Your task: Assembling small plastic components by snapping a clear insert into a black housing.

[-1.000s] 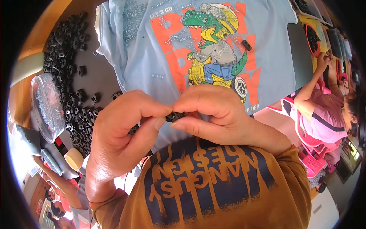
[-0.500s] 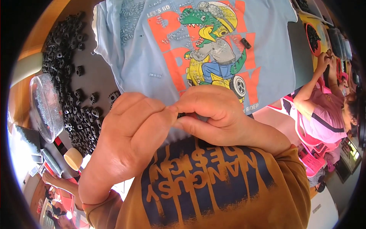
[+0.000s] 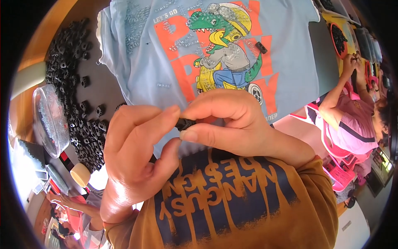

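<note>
Between the thumb and index finger of my right hand (image 3: 232, 120) is a small black plastic clip piece (image 3: 185, 123). Close on its left side is my left hand (image 3: 139, 143), thumb and index finger parted around the piece's end without a visible grip. Beneath and beyond both hands spreads a light blue T-shirt (image 3: 290, 79) with a cartoon dinosaur print. Many small metal coil springs (image 3: 134, 27) lie scattered on the cloth, mostly at its far left. Another black clip piece (image 3: 261, 47) rests on the print at the right.
Left of the shirt, a heap of black clip pieces (image 3: 85, 128) covers the dark tabletop (image 3: 97, 79). A clear oval container (image 3: 52, 120) with springs stands beyond the heap. At far right, a person in pink (image 3: 356, 116) works by an orange bowl (image 3: 340, 40) of black pieces.
My left thumb and fingers have parted and drawn back slightly, exposing the black piece in my right hand. The shirt appears shifted slightly left and up in view.
</note>
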`<state>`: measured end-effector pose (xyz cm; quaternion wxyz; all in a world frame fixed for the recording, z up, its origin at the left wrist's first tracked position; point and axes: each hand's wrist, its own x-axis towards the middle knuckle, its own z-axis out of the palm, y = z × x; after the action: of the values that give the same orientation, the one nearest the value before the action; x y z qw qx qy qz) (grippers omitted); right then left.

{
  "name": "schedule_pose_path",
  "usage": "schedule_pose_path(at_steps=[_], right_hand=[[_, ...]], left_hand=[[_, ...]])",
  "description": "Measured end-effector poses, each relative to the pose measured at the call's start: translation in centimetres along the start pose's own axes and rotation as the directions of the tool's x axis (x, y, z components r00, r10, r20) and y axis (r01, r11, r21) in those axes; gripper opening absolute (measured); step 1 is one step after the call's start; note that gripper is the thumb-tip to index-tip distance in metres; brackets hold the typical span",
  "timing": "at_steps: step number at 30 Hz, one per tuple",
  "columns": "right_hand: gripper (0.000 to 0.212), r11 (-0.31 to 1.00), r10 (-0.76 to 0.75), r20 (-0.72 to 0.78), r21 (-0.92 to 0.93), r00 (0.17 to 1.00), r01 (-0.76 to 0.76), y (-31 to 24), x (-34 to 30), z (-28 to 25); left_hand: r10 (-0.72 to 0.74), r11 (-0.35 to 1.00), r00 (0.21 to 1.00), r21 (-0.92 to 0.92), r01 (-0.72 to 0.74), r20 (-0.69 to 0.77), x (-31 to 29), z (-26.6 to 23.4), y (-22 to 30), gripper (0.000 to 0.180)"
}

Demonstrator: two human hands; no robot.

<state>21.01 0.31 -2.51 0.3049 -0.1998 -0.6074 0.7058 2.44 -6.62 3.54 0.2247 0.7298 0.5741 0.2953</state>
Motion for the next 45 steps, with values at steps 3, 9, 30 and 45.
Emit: schedule_pose_path(at_steps=[3,9,30,45], right_hand=[[0.015,0.996,0.056,0.015,0.062,0.998,-0.057,0.0,0.0,-0.1],[0.015,0.998,0.029,0.059,0.053,0.998,-0.032,0.5,0.1,-0.5],[0.022,0.950,-0.061,-0.116,-0.311,0.991,0.022,-7.1,3.8,-4.3],[0.080,0.538,-0.314,-0.364,-0.829,0.877,-0.152,-10.2,20.9,-19.2]], left_hand=[[0.101,0.992,0.994,0.084,-0.097,-0.048,-0.2,1.1,-0.3,0.048],[0.295,0.933,0.950,0.246,-0.263,-0.103,-0.3,2.2,-1.1,0.050],[0.145,0.986,0.963,0.119,-0.120,-0.227,-1.6,1.9,-0.3,0.062],[0.053,0.990,0.936,0.144,-0.003,-0.349,-4.9,0.1,-2.1,0.031]])
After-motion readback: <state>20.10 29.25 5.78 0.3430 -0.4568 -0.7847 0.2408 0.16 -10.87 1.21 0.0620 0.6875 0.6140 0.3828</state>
